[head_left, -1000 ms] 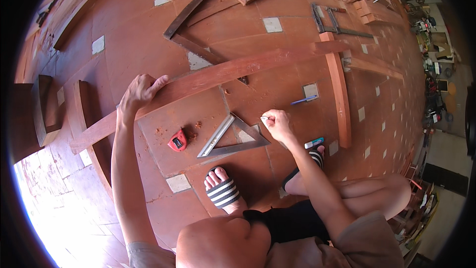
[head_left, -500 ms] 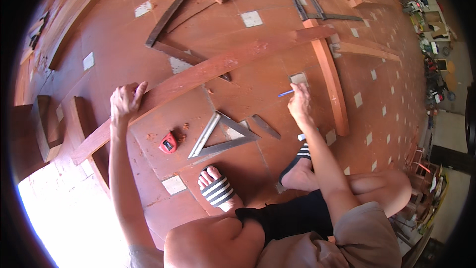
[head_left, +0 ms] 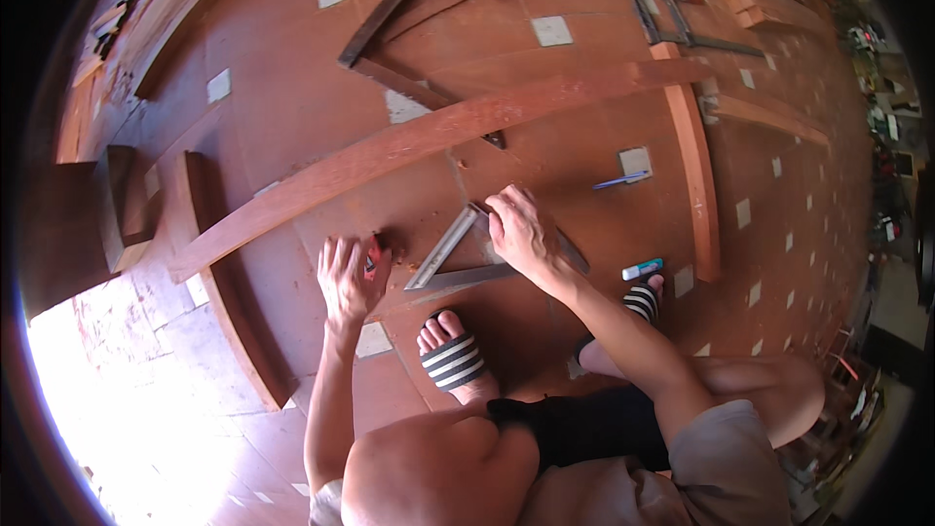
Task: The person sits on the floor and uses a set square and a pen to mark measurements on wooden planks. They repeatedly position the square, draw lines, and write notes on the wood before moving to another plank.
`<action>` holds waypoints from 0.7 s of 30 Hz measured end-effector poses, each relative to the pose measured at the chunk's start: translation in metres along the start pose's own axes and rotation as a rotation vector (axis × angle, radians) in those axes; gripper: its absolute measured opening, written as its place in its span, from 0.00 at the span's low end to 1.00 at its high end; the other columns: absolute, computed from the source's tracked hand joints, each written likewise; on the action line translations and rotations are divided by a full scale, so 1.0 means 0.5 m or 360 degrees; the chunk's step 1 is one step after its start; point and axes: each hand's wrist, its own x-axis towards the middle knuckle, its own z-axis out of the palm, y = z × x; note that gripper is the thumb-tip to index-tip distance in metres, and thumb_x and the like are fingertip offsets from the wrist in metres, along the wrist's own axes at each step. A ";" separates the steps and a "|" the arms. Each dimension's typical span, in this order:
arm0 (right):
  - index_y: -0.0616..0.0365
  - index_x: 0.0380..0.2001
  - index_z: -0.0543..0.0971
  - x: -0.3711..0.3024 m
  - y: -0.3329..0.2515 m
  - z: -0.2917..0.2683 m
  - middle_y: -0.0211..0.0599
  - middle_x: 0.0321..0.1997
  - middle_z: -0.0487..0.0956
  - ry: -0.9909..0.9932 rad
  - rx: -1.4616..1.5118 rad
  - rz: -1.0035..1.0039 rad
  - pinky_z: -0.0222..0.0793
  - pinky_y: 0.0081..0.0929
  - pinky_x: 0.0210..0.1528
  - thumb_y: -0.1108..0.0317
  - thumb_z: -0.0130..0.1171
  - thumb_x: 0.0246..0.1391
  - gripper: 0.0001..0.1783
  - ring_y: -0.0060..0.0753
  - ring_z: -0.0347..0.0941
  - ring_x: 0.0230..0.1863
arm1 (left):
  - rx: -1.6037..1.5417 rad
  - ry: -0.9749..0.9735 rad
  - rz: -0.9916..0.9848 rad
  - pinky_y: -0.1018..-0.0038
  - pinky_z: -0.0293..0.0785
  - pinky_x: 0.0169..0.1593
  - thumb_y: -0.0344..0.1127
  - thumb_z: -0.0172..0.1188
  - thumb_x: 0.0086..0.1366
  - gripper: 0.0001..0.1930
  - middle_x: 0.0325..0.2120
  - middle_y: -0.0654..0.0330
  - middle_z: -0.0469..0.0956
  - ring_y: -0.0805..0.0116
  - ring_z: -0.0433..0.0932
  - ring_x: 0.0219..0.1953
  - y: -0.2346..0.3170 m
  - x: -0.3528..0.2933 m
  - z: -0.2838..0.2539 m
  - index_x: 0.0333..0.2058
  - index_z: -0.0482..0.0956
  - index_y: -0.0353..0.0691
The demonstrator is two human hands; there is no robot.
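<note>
Reddish-brown timber is noted at far left, where a support piece [head_left: 248, 341] is laid on the tiled floor beside a dark wooden block [head_left: 127, 224]. One end of a long beam [head_left: 419, 141] is set across that support. Below the beam, the left hand [head_left: 349, 282] is held half open, fingers spread; a red tape measure [head_left: 373, 255] is seen between thumb and forefinger, but whether it is gripped cannot be told. Just beside it, a triangular metal square [head_left: 444, 247] is laid on the floor, its upper right part covered by the right hand [head_left: 526, 234]. The fingers there are bent; any hold cannot be confirmed. Further right are recorded a blue pen [head_left: 621, 179], a white-and-turquoise tube [head_left: 643, 270] near the toes, and a second support [head_left: 693, 166] under the beam's other end.

Risks, as judged: the beam, apparently unclamped, could be shifted by a knock from a forearm; the tube could be kicked by the nearby foot; the pen could be rolled away. No brand, label or lettering can be read.
</note>
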 end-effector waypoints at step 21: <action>0.56 0.32 0.89 -0.191 0.340 -0.320 0.47 0.34 0.87 -0.1798 -0.1024 0.0151 0.82 0.45 0.44 0.56 0.82 0.32 0.22 0.50 0.87 0.42 | 0.0099 -0.0227 -0.0380 0.54 0.74 0.56 0.32 0.76 0.53 0.22 0.50 0.53 0.80 0.48 0.77 0.52 0.036 -0.026 0.013 0.48 0.84 0.42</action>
